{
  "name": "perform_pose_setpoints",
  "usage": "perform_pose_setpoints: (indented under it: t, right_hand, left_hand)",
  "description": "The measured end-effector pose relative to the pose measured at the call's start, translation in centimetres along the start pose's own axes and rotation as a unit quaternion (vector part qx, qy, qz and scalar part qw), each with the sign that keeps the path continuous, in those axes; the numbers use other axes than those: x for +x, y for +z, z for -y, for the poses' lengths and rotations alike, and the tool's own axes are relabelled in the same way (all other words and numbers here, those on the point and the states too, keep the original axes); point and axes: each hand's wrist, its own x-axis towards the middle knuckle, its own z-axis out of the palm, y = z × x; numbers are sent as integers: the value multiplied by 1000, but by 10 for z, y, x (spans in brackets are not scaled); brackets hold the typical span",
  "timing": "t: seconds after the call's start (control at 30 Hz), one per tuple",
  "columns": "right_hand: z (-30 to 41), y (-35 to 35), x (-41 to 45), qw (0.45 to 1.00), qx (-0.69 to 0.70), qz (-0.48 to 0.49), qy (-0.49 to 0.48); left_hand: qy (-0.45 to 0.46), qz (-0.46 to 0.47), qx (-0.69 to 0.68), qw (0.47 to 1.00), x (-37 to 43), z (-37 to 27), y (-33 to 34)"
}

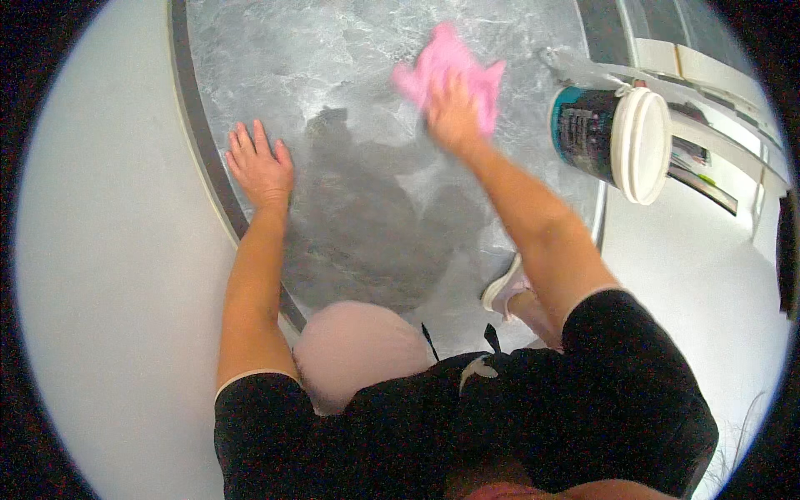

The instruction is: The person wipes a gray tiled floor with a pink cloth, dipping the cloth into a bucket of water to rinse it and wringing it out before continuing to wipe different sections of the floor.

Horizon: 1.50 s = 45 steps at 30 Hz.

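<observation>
Flat on the grey marbled floor (375, 212), near the dark border at the wall, rests my left hand (259, 165) with its fingers spread and nothing in it. My right hand (453, 115) lies palm down on a spread pink cloth (447, 56), pressing it to the floor farther ahead; whether the fingers grip the cloth cannot be told. Both the hand and the cloth look slightly blurred. A darker patch of floor shows between my arms.
A white-lidded plastic bucket (640, 147) with a dark and teal side stands at the right. A pale wall (119, 250) runs along the left. My knee and a light pink shoe (506, 290) are close below. Shelving-like white pieces (706, 65) are at the upper right.
</observation>
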Motion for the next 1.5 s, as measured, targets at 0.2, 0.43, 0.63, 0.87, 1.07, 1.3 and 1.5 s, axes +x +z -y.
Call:
perform_pose_setpoints:
  t: [0.2,0.43,0.63,0.87,1.07,1.3,1.5]
  right_hand:
    - [59,-13,-171,983,46,163,-76]
    - [50,-27,-156,953,98,282,-56]
    - [41,-37,-153,948,35,298,-102]
    - [-34,-17,-94,898,-6,249,-363]
    - [-74,-54,49,979,-108,146,-93]
    - [-80,-45,64,975,-78,165,-130]
    - [-142,-20,58,963,76,69,247]
  left_hand:
    - [-8,8,-7,1000,-2,2,1]
    - [10,41,15,999,3,-3,-9]
    - [-15,186,40,982,17,-19,-28]
    - [-20,325,105,940,33,-24,-34]
    - [-76,265,73,958,17,-14,-37]
    - [-312,350,27,883,-13,-74,-48]
    - [-342,283,25,896,-18,-88,-30]
